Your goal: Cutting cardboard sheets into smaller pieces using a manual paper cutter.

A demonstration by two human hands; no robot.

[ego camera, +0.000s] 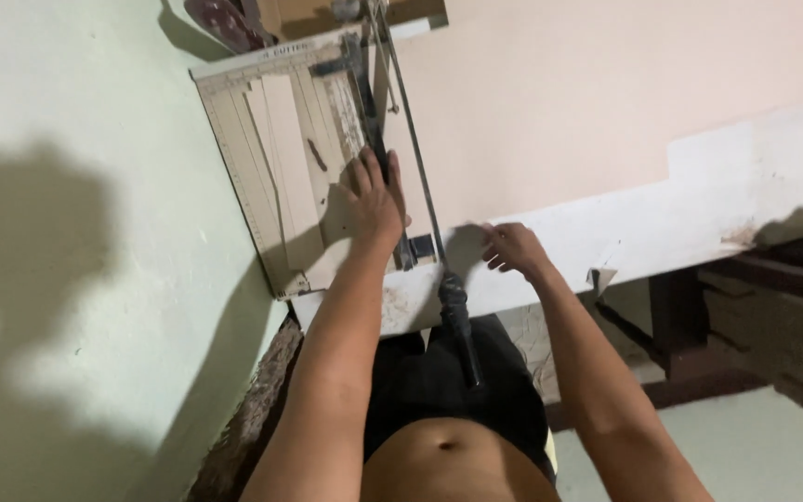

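A beige paper cutter board (243,139) lies on a white table by the green wall. Several pale card strips (285,158) rest on it. My left hand (374,200) presses flat on the strips beside the black clamp bar (364,102), fingers spread. The cutter's long blade arm (415,167) runs toward me and ends in a black handle (459,325) over my lap. My right hand (511,246) hovers at the table's near edge, right of the blade arm, fingers loosely curled and holding nothing.
The white table top (606,112) stretches right with a chipped near edge (597,274). A green wall (76,232) stands on the left. A dark wooden frame (680,325) sits under the table at right. A reddish object (220,19) lies beyond the cutter.
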